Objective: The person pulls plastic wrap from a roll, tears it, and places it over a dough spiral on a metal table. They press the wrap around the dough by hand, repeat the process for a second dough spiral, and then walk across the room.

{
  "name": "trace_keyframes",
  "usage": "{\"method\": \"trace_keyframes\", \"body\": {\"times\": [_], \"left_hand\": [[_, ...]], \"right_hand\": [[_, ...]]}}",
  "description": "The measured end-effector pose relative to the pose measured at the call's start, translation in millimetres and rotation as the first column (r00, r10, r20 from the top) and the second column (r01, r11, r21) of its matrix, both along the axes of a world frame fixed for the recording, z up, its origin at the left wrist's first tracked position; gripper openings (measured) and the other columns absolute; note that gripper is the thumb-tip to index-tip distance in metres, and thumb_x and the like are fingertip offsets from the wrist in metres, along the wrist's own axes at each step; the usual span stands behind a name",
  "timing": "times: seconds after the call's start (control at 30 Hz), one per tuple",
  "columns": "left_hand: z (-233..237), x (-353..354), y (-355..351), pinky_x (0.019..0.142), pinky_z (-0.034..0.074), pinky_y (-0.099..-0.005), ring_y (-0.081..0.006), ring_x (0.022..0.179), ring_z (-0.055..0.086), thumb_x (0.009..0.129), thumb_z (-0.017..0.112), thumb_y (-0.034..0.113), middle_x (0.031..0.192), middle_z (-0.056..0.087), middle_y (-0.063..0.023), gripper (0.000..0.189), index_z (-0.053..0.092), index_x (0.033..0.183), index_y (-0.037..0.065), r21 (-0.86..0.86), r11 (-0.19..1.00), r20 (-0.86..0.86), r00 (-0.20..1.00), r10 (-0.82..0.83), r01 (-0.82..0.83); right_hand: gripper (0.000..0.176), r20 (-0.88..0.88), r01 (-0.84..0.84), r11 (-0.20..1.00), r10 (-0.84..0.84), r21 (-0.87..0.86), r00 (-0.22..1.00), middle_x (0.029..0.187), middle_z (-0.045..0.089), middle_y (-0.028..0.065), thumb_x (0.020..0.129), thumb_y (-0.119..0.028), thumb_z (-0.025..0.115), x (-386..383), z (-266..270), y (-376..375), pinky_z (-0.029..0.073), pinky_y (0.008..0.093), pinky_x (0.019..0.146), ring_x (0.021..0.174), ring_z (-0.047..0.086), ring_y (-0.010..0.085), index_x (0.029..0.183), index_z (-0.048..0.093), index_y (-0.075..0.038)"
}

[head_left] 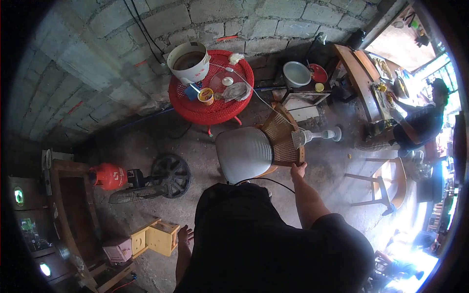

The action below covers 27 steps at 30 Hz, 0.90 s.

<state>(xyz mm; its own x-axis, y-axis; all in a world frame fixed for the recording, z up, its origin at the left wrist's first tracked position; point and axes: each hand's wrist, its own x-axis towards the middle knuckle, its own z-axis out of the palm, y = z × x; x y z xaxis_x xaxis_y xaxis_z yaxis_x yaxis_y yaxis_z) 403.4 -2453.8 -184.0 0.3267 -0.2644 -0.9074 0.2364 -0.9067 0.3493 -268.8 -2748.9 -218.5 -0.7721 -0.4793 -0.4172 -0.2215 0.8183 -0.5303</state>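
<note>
A chair with a smooth grey seat (244, 154) and a woven cane backrest (281, 136) stands in front of me. My right hand (298, 170) is closed on the wooden frame of the backrest, at its near corner. A pale spray tool (317, 136) lies against the top of the backrest, with its round end pointing right. My left hand (185, 235) hangs low at the left with its fingers apart and holds nothing. Close beside it is a small yellow wooden stool (161, 238). A dark cable runs by the seat.
A red round table (185, 108) holds a white bucket (188, 66), a tub and cloths. A black fan (171, 175) and a red gas cylinder (110, 176) are left. Another chair (391, 183) stands right, near a person (422, 122) at a workbench (359, 80).
</note>
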Motion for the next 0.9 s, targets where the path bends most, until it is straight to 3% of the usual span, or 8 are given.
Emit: {"method": "trace_keyframes", "body": {"times": [0.1,0.23,0.33,0.43,0.63,0.73,0.83,0.9], "left_hand": [[22,-4,-8,0.083,0.06,-0.0435,-0.0287,0.102,0.073,0.107,0.068,0.037,0.119,0.073,-0.0143,0.05,0.06,0.149,0.011,-0.02,0.984,0.007,0.985,0.175,-0.175],[-11,37,0,0.097,0.055,-0.0618,-0.0397,0.126,0.068,0.106,0.063,0.048,0.148,0.064,-0.0171,0.065,0.047,0.161,0.015,0.054,0.998,-0.032,0.999,0.039,-0.037],[-5,47,-6,0.099,0.054,-0.0621,-0.0404,0.128,0.067,0.107,0.063,0.049,0.148,0.064,-0.0168,0.066,0.047,0.161,0.016,0.022,0.997,-0.01,0.997,0.077,-0.077],[-6,61,-8,0.098,0.055,-0.0605,-0.0389,0.124,0.068,0.105,0.065,0.048,0.146,0.065,-0.0159,0.063,0.05,0.158,0.017,-0.019,0.997,-0.017,0.997,0.072,-0.072],[-25,71,8,0.098,0.054,-0.0605,-0.0362,0.116,0.07,0.104,0.065,0.049,0.141,0.067,-0.0133,0.062,0.052,0.155,0.016,-0.025,0.997,-0.039,0.997,0.068,-0.069],[-45,80,26,0.098,0.054,-0.0612,-0.0365,0.117,0.07,0.105,0.065,0.051,0.141,0.067,-0.0134,0.063,0.051,0.155,0.016,0.018,0.997,-0.087,0.993,0.074,-0.072],[-59,88,50,0.097,0.055,-0.0619,-0.0374,0.119,0.07,0.106,0.064,0.052,0.144,0.066,-0.0139,0.063,0.05,0.157,0.017,0.056,0.998,-0.118,0.992,0.042,-0.036],[-71,98,64,0.099,0.055,-0.0625,-0.0385,0.124,0.068,0.107,0.063,0.052,0.148,0.064,-0.0152,0.065,0.048,0.159,0.017,0.111,0.994,-0.176,0.984,0.008,0.012]], "right_hand": [[0.076,0.024,0.042,0.999,-0.042,0.034,0.999,0.138,0.068,0.0235,0.095,-0.032,0.077,-6,-17,0,0.061,0.0525,0.09,0.118,0.072,0.0441,0.157,0.034,-0.018],[0.099,-0.009,0.113,0.993,-0.113,0.025,0.994,0.142,0.065,0.0267,0.095,-0.032,0.077,-2,-35,-4,0.064,0.0522,0.078,0.112,0.073,0.0442,0.171,0.015,-0.021],[0.119,0.017,0.223,0.975,-0.223,0.022,0.975,0.146,0.06,0.0302,0.093,-0.033,0.081,10,-50,-4,0.064,0.0535,0.082,0.115,0.072,0.0463,0.174,-0.005,-0.02],[0.129,0.149,0.163,0.985,-0.169,0.049,0.974,0.156,0.052,0.0363,0.092,-0.035,0.082,52,11,-1,0.045,0.0525,0.121,0.144,0.054,0.0505,0.171,-0.016,-0.005],[0.128,0.095,0.035,0.998,-0.031,-0.043,0.995,0.156,0.052,0.0365,0.089,-0.038,0.086,83,5,36,0.042,0.0534,0.123,0.149,0.049,0.0498,0.173,-0.005,-0.006],[0.122,0.069,0.03,0.999,-0.032,0.031,0.997,0.151,0.057,0.0349,0.088,-0.038,0.087,80,-12,59,0.056,0.0501,0.109,0.134,0.063,0.0477,0.174,0.006,-0.007],[0.116,0.124,0.048,0.995,-0.059,0.092,0.99,0.136,0.066,0.026,0.091,-0.035,0.086,84,1,88,0.065,0.0502,0.071,0.1,0.075,0.0378,0.174,0.007,-0.018],[0.113,0.153,0.029,0.994,-0.044,0.101,0.987,0.132,0.067,0.0252,0.092,-0.035,0.084,88,10,113,0.065,0.0505,0.07,0.098,0.076,0.0381,0.174,0.008,-0.018]]}}
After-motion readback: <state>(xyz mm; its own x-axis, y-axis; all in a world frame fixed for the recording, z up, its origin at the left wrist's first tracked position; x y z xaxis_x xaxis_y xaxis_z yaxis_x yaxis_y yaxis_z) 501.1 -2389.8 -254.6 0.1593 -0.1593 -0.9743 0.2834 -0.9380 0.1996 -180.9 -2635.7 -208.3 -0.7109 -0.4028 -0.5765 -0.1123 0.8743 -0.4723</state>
